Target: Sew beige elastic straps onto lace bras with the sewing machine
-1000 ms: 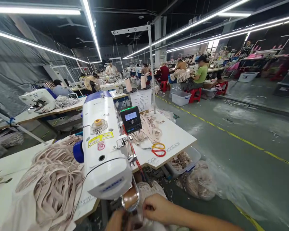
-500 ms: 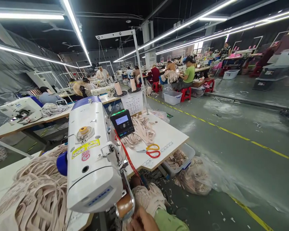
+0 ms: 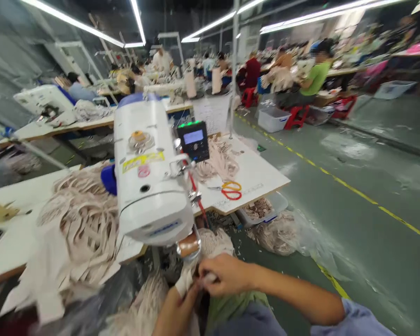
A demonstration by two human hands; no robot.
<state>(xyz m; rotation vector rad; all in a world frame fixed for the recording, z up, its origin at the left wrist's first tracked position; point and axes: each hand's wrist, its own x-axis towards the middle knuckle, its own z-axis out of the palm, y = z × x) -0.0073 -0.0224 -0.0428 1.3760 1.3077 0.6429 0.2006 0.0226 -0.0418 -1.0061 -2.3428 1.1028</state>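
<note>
My left hand (image 3: 178, 305) is at the bottom centre, its fingers closed on a beige fabric strip (image 3: 185, 279). Right beside it, my right hand (image 3: 227, 275) curls round a pale end of the same fabric; motion blur hides the exact grip. Both hands are just below and in front of the head of a white sewing machine (image 3: 150, 186), above my lap. Close behind them, under the machine's metal-framed front end, hangs a bunch of beige strips (image 3: 215, 241).
A heap of beige strips (image 3: 87, 219) covers the table left of the machine. Scissors (image 3: 231, 190) with red and yellow handles lie on the right tabletop, near a control panel (image 3: 193, 141). Below stand a plastic bin (image 3: 280, 203) and a bagged bundle (image 3: 278, 233). Co-workers sit farther back.
My view has tilted down, so the machine sits higher in the picture. Both hands now show together at the fabric, where only one hand was visible at the lower edge.
</note>
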